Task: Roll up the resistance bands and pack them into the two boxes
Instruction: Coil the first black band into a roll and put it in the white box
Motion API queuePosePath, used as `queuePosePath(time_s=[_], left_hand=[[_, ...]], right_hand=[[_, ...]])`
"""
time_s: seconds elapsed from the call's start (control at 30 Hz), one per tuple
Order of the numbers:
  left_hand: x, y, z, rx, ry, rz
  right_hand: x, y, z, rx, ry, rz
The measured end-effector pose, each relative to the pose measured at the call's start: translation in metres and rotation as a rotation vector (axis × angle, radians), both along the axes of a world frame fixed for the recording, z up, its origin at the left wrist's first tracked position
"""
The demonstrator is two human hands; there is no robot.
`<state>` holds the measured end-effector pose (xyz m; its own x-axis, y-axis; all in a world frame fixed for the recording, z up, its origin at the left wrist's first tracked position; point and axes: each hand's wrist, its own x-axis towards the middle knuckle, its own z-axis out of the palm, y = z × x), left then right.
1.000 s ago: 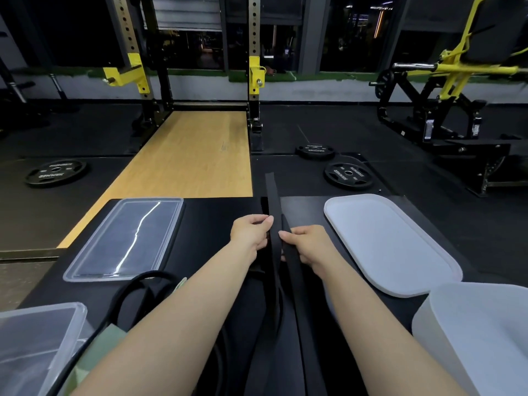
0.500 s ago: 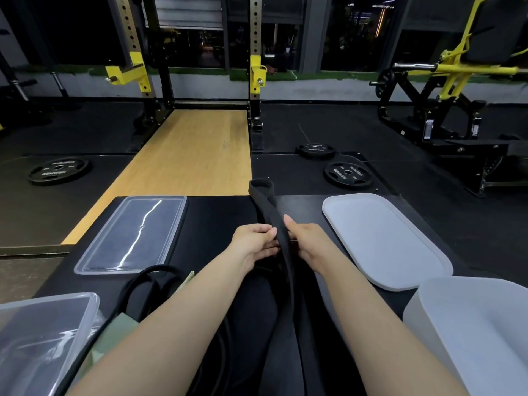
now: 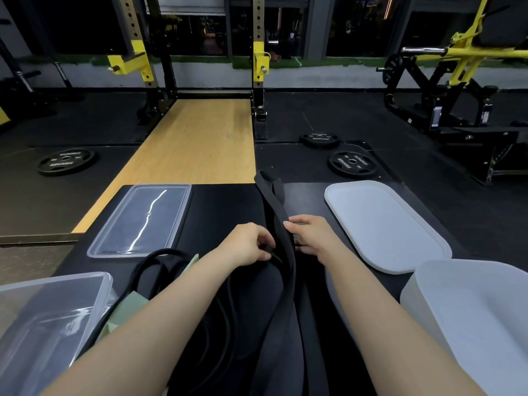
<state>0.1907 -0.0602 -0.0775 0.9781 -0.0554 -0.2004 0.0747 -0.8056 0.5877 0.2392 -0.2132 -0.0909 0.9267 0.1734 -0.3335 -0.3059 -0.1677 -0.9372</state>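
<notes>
A wide black resistance band (image 3: pixel 274 207) runs from my lap up over the black table (image 3: pixel 223 207), its far end folded into a small loop. My left hand (image 3: pixel 248 244) pinches the band's left edge. My right hand (image 3: pixel 311 238) holds its right side, thumb on top. A thinner black band (image 3: pixel 151 264) lies looped at the left beside a pale green band (image 3: pixel 125 310). A clear box (image 3: pixel 43 318) stands at the near left, and a white box (image 3: pixel 468 307) at the near right.
A clear lid (image 3: pixel 143 218) lies flat at the table's left, a white lid (image 3: pixel 383 224) at its right. Beyond the table are a wooden lifting platform (image 3: pixel 197 144), weight plates (image 3: pixel 351 164) on the black floor, and a yellow rack.
The far end of the wide band has been folded back toward me into a loop. Both hands slid slightly nearer, still gripping the band.
</notes>
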Motion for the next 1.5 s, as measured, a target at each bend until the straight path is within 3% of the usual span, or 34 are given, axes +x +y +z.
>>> queuePosePath(time_s=[0.13, 0.4, 0.53, 0.63, 0.77, 0.9, 1.07, 1.13, 1.27, 1.4, 1.5], left_hand=[[-0.009, 0.003, 0.002, 0.231, -0.066, -0.051], [-0.006, 0.038, 0.030, 0.928, -0.092, -0.051], [0.002, 0.055, 0.039, 1.123, -0.046, -0.060], [0.003, 0.060, 0.037, 1.157, -0.023, -0.060], [0.004, 0.038, 0.033, 0.883, -0.060, 0.054], [0.001, -0.005, 0.024, 0.163, -0.169, 0.138], [-0.021, -0.041, 0.002, -0.704, 0.158, 0.305], [-0.032, -0.048, -0.002, -0.928, 0.213, 0.297], [-0.042, -0.053, -0.001, -1.136, 0.107, 0.362], [-0.039, -0.050, 0.000, -0.929, 0.033, 0.376], [-0.034, -0.050, 0.000, -0.929, 0.031, 0.441]], right_hand=[[-0.003, -0.002, 0.002, -0.029, 0.030, 0.048], [-0.001, -0.005, -0.003, -0.036, 0.021, -0.020], [0.001, -0.010, -0.008, -0.058, 0.003, -0.047], [0.001, -0.012, -0.011, -0.056, -0.005, -0.058], [0.001, -0.008, -0.014, -0.065, -0.038, -0.089], [0.001, -0.004, -0.010, -0.002, -0.057, -0.122], [0.004, -0.005, 0.014, 0.154, -0.099, -0.126], [0.008, -0.003, 0.020, 0.163, -0.118, -0.135], [0.018, 0.003, 0.028, 0.154, -0.130, -0.204], [0.025, 0.008, 0.026, 0.120, -0.123, -0.235], [0.027, 0.009, 0.022, 0.083, -0.112, -0.174]])
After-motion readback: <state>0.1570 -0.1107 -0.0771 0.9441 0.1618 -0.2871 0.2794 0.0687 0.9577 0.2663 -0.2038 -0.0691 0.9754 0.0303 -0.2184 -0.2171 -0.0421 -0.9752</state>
